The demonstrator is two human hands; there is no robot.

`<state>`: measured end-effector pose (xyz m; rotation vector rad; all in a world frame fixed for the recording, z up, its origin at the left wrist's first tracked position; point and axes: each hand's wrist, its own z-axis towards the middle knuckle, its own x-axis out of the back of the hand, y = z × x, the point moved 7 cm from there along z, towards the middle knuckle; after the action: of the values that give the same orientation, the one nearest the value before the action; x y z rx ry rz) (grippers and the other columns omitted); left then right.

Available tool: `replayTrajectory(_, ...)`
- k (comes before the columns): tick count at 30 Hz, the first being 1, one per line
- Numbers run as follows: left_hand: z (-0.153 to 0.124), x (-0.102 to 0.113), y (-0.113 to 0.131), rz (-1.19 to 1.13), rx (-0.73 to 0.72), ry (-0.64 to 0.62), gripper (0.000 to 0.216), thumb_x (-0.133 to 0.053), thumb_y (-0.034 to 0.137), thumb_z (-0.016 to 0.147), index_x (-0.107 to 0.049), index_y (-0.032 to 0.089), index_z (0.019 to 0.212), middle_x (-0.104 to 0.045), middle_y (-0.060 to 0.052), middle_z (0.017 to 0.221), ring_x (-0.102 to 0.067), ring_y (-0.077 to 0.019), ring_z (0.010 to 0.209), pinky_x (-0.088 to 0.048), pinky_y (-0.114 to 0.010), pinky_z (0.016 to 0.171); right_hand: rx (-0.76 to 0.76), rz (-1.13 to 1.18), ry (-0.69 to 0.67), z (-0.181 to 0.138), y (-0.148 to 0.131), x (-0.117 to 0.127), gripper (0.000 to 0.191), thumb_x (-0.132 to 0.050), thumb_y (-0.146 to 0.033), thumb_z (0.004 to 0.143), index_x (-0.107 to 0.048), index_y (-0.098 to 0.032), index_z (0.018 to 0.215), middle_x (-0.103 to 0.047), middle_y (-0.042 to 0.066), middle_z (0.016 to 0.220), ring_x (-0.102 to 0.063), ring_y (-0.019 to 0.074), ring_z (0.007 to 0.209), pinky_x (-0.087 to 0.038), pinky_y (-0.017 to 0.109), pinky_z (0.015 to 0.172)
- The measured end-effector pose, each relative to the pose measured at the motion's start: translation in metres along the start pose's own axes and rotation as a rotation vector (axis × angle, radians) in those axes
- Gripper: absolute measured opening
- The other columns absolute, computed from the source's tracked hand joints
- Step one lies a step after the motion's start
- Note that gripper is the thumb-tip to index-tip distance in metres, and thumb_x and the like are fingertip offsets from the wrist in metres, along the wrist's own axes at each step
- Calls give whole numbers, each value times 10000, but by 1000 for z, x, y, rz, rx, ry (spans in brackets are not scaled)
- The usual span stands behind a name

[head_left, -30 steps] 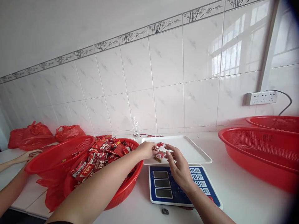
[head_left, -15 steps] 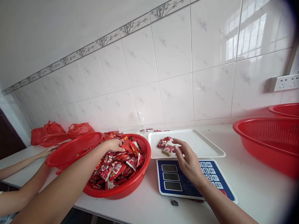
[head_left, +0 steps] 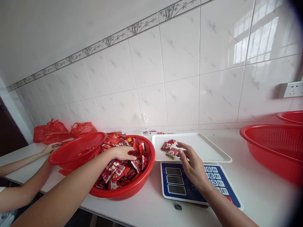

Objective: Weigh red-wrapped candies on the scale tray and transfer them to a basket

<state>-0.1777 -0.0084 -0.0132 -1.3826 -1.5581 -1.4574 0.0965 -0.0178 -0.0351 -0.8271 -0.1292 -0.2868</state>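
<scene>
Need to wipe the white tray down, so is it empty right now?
No, a few small wrapped packets lie on the white tray, toward its left end.

Reds and whites throughout, one area of blue.

Sachet basket (head_left: 125, 194) is plain red; its sachets (head_left: 112, 167) show red and maroon with white lettering. Tray (head_left: 203, 146) is plain white. Scale (head_left: 189, 190) carries a blue face, white rim, grey displays (head_left: 175, 180) and white keys (head_left: 220, 183) with blue figures. Plastic bags (head_left: 55, 130) are red. Wall tiles (head_left: 181, 50) are white, grey-flecked; their border strip (head_left: 142, 25) bears dark grey bamboo.
</scene>
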Motion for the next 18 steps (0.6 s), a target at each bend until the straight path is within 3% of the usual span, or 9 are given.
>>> replayTrajectory(7, 12, 24, 0, -90, 70, 205, 210, -544, 313, 702, -591, 181, 859, -610, 5, 721, -563, -152, 625, -430, -234, 566, -27, -9, -5, 0, 4, 0, 358, -366, -438, 874, -500, -214, 1119, -577, 100, 1129, -612, 186, 845, -497, 314, 656)
replayTrajectory(10, 11, 42, 0, -83, 10, 347, 231, -582, 315, 658, -595, 176, 841, -608, 10, 728, -557, -155, 657, -419, -226, 577, -28, 1, -11, 0, 3, 1, 356, -366, -441, 873, -499, -219, 1118, -573, 100, 1137, -617, 176, 810, -497, 303, 630)
replayTrajectory(14, 11, 54, 1, -62, -9, 424, 201, -579, 304, 656, -590, 161, 798, -610, 14, 724, -551, -153, 666, -409, -225, 584, -19, 26, -12, 0, 1, 1, 357, -368, -442, 872, -494, -214, 1117, -574, 105, 1131, -615, 167, 773, -495, 301, 616)
replayTrajectory(18, 16, 64, 17, -212, -44, 533, 223, -575, 298, 693, -577, 156, 866, -627, 1, 765, -560, -147, 670, -420, -227, 593, -3, -3, 21, 2, 1, 4, 355, -368, -438, 872, -501, -215, 1114, -591, 96, 1098, -612, 169, 769, -487, 317, 657)
